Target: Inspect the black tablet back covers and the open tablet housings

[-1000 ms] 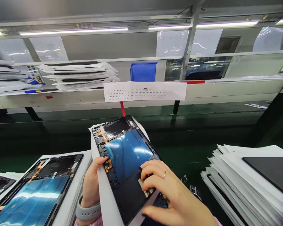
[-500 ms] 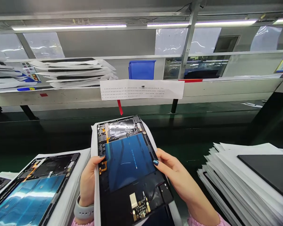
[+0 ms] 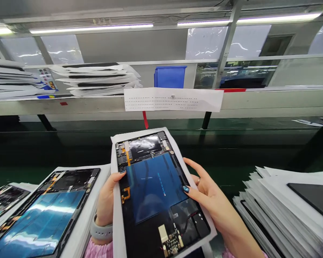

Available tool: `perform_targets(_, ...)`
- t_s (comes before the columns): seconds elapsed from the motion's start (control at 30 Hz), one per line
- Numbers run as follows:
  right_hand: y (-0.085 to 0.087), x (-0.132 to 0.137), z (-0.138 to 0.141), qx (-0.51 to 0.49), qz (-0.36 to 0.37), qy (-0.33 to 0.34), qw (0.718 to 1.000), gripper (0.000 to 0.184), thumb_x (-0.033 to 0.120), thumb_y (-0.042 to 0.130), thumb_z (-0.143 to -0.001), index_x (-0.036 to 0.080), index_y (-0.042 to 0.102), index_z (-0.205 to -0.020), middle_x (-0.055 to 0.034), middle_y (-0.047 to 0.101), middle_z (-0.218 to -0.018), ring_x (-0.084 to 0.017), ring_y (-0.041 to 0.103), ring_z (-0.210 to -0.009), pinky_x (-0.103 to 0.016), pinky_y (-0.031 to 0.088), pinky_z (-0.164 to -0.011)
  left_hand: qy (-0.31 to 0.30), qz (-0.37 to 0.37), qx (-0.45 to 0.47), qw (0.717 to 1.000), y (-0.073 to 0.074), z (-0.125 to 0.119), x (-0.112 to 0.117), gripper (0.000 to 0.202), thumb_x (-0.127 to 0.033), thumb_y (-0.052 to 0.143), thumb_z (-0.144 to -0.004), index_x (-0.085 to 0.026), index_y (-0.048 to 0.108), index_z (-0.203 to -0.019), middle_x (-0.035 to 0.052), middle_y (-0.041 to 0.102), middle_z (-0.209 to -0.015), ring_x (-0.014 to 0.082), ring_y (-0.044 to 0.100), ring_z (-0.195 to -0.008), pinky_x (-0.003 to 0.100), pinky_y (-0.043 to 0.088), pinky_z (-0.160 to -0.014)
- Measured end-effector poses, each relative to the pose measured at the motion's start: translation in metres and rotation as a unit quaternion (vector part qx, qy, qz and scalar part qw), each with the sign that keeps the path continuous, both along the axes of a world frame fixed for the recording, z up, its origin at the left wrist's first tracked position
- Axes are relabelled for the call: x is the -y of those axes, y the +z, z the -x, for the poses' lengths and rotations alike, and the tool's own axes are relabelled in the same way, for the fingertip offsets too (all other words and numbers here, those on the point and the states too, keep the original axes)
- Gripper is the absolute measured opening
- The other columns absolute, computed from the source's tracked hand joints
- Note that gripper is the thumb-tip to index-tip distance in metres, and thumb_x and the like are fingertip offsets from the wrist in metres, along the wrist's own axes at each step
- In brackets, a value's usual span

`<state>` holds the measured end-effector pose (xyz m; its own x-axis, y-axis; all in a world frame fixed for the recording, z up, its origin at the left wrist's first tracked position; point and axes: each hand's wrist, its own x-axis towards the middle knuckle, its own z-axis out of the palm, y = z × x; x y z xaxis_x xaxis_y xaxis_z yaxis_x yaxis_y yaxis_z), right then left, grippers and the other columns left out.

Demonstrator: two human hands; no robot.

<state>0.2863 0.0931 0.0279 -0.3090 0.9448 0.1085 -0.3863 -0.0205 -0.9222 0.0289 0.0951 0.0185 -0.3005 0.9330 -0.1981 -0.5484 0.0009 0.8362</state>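
An opened tablet (image 3: 153,186) lies on a white foam sheet (image 3: 113,150) and is held up between both hands, its inside facing me. A large blue battery, orange flex cables and a small circuit board (image 3: 172,243) show in it. My left hand (image 3: 107,195) grips the left edge, thumb on the frame and fingers hidden behind. On the right edge, my right hand (image 3: 204,197) presses its thumb, with a dark shiny nail, onto the tablet's side; the other fingers go round the sheet. Part of another dark panel shows beneath the tablet's lower end.
To the left, another opened tablet (image 3: 45,215) tops a white stack, with one more beyond it. A stack of white sheets (image 3: 274,208) with a dark panel (image 3: 312,197) stands at right. White bundles (image 3: 97,80) and a blue bin (image 3: 170,77) sit on the shelf behind a paper strip (image 3: 173,100).
My view has shifted, so most things sit further right. The tablet and sheet have squared up, with the sheet's lower right corner now showing. My right fingers have shifted along the edge.
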Motion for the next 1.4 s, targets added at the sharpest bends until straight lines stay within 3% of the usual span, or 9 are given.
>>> perform_targets(0.07,0.001,-0.001,0.0,-0.007,0.045,0.011,0.999,0.077,0.034,0.083,-0.081,0.035,0.043,-0.147,-0.0027,0.074,-0.104,-0.022,0.072,-0.084,-0.031,0.057,-0.074,-0.045,0.011,0.077,0.996,0.004,-0.01,-0.002,0.007,-0.024,0.073,-0.073,-0.018,0.076,-0.072,0.0006,0.075,-0.064,0.0306,0.075,-0.083,0.033,0.062,-0.068)
perform_targets(0.27,0.005,-0.001,0.002,0.016,0.13,0.008,0.991,0.046,0.044,0.086,-0.075,0.018,0.073,-0.111,-0.0086,0.077,-0.09,-0.027,0.074,-0.079,-0.031,0.059,-0.068,-0.161,0.016,0.145,0.976,0.012,-0.023,0.0,0.013,-0.027,0.069,-0.074,-0.016,0.075,-0.078,0.003,0.076,-0.069,0.0315,0.075,-0.084,0.037,0.062,-0.076)
perform_targets(0.53,0.008,0.01,-0.003,0.049,0.104,-0.084,0.99,0.042,0.045,0.085,-0.074,0.019,0.075,-0.106,-0.0081,0.076,-0.082,-0.028,0.073,-0.072,-0.036,0.061,-0.065,-0.26,-0.036,0.158,0.952,0.01,-0.035,0.005,0.014,-0.029,0.078,-0.07,-0.015,0.073,-0.069,0.0042,0.076,-0.068,0.031,0.075,-0.084,0.036,0.058,-0.083)
perform_targets(0.63,0.011,0.014,-0.007,0.073,0.092,-0.113,0.987,0.045,0.046,0.084,-0.074,0.018,0.074,-0.108,-0.0087,0.076,-0.081,-0.027,0.072,-0.066,-0.033,0.059,-0.056,-0.34,-0.037,0.162,0.926,0.006,-0.04,0.004,0.03,-0.04,0.076,-0.068,-0.011,0.075,-0.076,0.0113,0.076,-0.072,0.0359,0.074,-0.088,0.041,0.057,-0.083)
perform_targets(0.77,0.014,0.017,-0.011,0.066,0.119,-0.127,0.983,0.049,0.043,0.088,-0.07,0.018,0.073,-0.109,-0.0074,0.075,-0.08,-0.024,0.068,-0.057,-0.03,0.056,-0.048,-0.376,-0.041,0.128,0.917,0.001,-0.043,0.005,0.042,-0.046,0.072,-0.069,-0.009,0.075,-0.089,0.0138,0.075,-0.077,0.0371,0.072,-0.089,0.043,0.056,-0.082)
perform_targets(0.87,0.013,0.02,-0.015,0.077,0.125,-0.156,0.977,0.05,0.043,0.089,-0.069,0.021,0.073,-0.111,-0.0058,0.075,-0.078,-0.022,0.067,-0.053,-0.028,0.055,-0.045,-0.374,-0.062,0.091,0.921,-0.001,-0.04,0.005,0.044,-0.043,0.072,-0.07,-0.012,0.074,-0.1,0.0106,0.074,-0.08,0.0308,0.07,-0.079,0.037,0.054,-0.071)
perform_targets(1.0,0.013,0.025,-0.023,0.085,0.116,-0.18,0.973,0.048,0.045,0.087,-0.07,0.025,0.073,-0.111,-0.0066,0.076,-0.087,-0.027,0.07,-0.061,-0.031,0.058,-0.047,-0.343,-0.16,-0.065,0.923,0.005,-0.033,0.01,0.046,-0.019,0.073,-0.066,-0.019,0.07,-0.112,0.0019,0.069,-0.082,0.0186,0.06,-0.07,0.026,0.046,-0.062)
perform_targets(1.17,0.011,0.03,-0.028,0.095,0.1,-0.195,0.971,0.045,0.044,0.087,-0.069,0.028,0.073,-0.108,-0.0063,0.075,-0.09,-0.026,0.068,-0.061,-0.03,0.056,-0.044,-0.331,-0.202,-0.235,0.891,0.02,-0.03,0.019,0.056,-0.006,0.061,-0.067,-0.023,0.065,-0.12,-0.0012,0.066,-0.095,0.0157,0.053,-0.078,0.023,0.045,-0.068)
perform_targets(1.4,0.005,0.034,-0.03,0.111,0.064,-0.212,0.969,0.042,0.043,0.086,-0.07,0.027,0.073,-0.108,-0.005,0.074,-0.08,-0.024,0.066,-0.059,-0.029,0.056,-0.045,-0.271,-0.231,-0.33,0.874,0.024,-0.037,0.026,0.058,-0.011,0.06,-0.081,-0.027,0.056,-0.136,0.0037,0.063,-0.129,0.0252,0.058,-0.113,0.026,0.047,-0.092)
